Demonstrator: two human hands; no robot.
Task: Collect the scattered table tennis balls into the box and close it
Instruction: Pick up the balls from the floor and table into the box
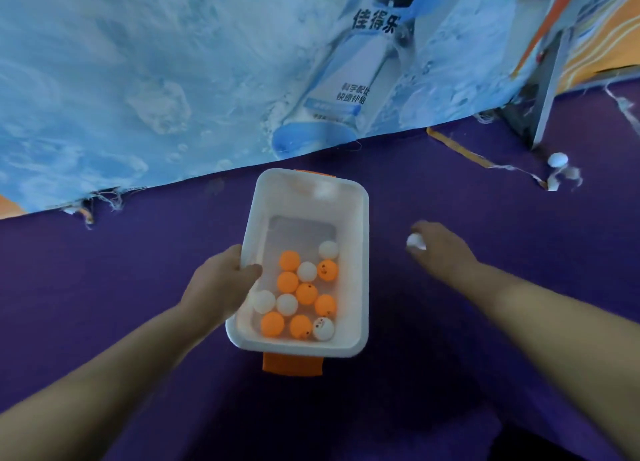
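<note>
A white plastic box (360, 252) with orange clips stands open on the purple floor, lid off and out of sight. Several orange and white table tennis balls (306, 292) lie in its near half. My left hand (221, 284) grips the box's left rim, thumb inside. To the right of the box, my right hand (440, 249) is closed around a white ball (415, 241) held just above the floor. Another white ball (557, 159) lies far right, near the base of a barrier.
A blue printed barrier (173, 79) runs along the far side, its lower edge frayed. An orange and grey barrier (554, 79) stands at the right corner. Loose threads and an orange strip (460, 149) lie on the purple floor (104, 270) near the far ball.
</note>
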